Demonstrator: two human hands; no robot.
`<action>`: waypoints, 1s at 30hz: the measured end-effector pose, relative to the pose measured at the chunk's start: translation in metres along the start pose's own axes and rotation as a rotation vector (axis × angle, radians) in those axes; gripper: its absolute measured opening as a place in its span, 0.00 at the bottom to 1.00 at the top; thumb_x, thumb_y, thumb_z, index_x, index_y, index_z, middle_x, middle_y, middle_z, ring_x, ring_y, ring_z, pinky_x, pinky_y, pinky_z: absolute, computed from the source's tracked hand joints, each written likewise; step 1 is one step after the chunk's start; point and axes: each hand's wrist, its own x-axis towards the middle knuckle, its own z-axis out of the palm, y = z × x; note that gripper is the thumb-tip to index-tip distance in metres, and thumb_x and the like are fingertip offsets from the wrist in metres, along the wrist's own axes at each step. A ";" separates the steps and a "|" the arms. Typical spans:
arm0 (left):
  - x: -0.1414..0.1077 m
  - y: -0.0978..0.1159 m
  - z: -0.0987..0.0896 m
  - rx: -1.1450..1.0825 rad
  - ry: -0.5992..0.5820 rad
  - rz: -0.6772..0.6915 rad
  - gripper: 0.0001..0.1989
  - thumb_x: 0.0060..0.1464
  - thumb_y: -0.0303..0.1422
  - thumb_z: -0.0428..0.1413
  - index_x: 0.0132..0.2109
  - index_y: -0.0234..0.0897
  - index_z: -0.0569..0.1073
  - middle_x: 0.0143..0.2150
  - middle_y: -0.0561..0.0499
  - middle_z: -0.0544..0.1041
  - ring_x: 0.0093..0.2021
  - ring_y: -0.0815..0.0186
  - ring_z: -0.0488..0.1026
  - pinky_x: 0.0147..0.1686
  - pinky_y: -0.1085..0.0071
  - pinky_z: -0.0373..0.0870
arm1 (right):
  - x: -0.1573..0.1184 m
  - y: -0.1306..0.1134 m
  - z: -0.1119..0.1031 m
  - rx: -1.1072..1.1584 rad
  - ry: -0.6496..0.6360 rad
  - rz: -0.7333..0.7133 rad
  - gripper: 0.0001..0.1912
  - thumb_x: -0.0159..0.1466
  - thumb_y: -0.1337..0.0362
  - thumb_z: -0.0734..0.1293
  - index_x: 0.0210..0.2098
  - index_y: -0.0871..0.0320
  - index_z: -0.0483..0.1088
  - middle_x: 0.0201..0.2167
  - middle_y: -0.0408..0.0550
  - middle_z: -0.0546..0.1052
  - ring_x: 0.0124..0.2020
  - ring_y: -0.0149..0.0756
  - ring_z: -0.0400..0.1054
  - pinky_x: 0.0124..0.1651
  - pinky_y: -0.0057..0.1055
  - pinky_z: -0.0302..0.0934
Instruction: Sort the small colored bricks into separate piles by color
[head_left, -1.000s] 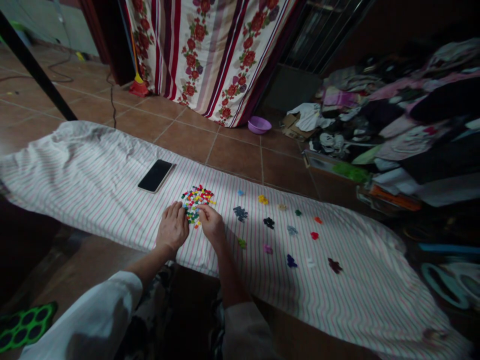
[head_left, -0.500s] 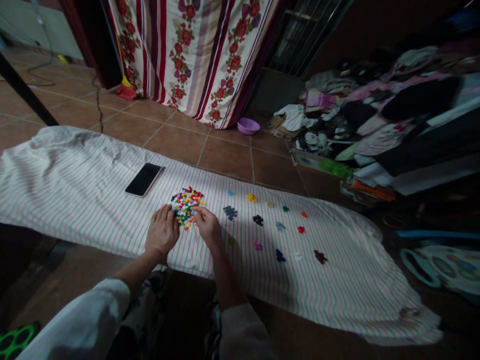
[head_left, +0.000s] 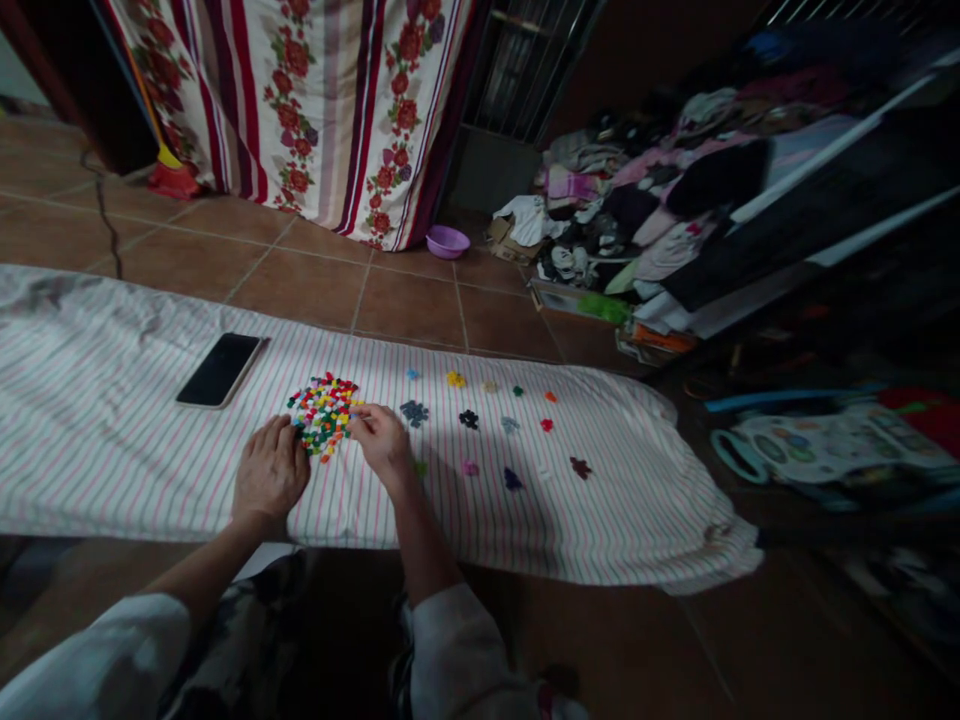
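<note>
A mixed pile of tiny coloured pieces, like beads, (head_left: 327,408) lies on a striped cloth (head_left: 352,510). My left hand (head_left: 271,468) rests palm down at the pile's left edge, fingers stretched out. At the right edge, my right hand (head_left: 382,445) has thumb and forefinger pinched together; whatever is between them is too small to make out. Right of that hand lie small one-colour groups, among them yellow pieces (head_left: 456,379), dark grey pieces (head_left: 414,412), black pieces (head_left: 469,419), red pieces (head_left: 547,425), navy pieces (head_left: 512,479) and brown pieces (head_left: 580,467). My right hand partly covers a light green group (head_left: 421,467).
A phone (head_left: 220,370) lies left of the pile. Beyond the cloth's far edge are a tiled floor, a purple basin (head_left: 448,242), a floral curtain (head_left: 330,110) and a red broom (head_left: 174,178). Heaped clothes (head_left: 660,190) fill the right background.
The view has swung to the right, so everything appears further left. My right hand has drawn slightly back toward the pile's right edge, still pinched. My left hand stays beside the pile.
</note>
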 end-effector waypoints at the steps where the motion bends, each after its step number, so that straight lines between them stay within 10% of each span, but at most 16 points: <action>1: 0.000 0.000 0.000 0.002 0.000 0.001 0.14 0.61 0.33 0.44 0.48 0.30 0.69 0.53 0.35 0.73 0.57 0.51 0.69 0.55 0.55 0.65 | 0.001 0.000 -0.002 0.020 0.027 -0.002 0.08 0.60 0.62 0.66 0.38 0.51 0.76 0.38 0.42 0.78 0.36 0.33 0.75 0.42 0.29 0.70; 22: -0.001 -0.003 0.001 0.036 0.006 0.053 0.14 0.60 0.33 0.44 0.47 0.30 0.68 0.52 0.35 0.73 0.55 0.51 0.70 0.54 0.56 0.66 | 0.017 0.026 -0.092 0.160 0.465 0.065 0.14 0.54 0.56 0.69 0.36 0.58 0.75 0.32 0.47 0.79 0.32 0.35 0.75 0.38 0.29 0.70; 30: -0.001 -0.004 0.004 0.013 0.010 0.047 0.14 0.60 0.32 0.45 0.48 0.30 0.68 0.53 0.34 0.73 0.56 0.51 0.68 0.55 0.55 0.65 | 0.024 0.047 -0.087 0.154 0.467 0.094 0.18 0.58 0.58 0.64 0.42 0.60 0.77 0.36 0.53 0.81 0.39 0.41 0.77 0.44 0.36 0.71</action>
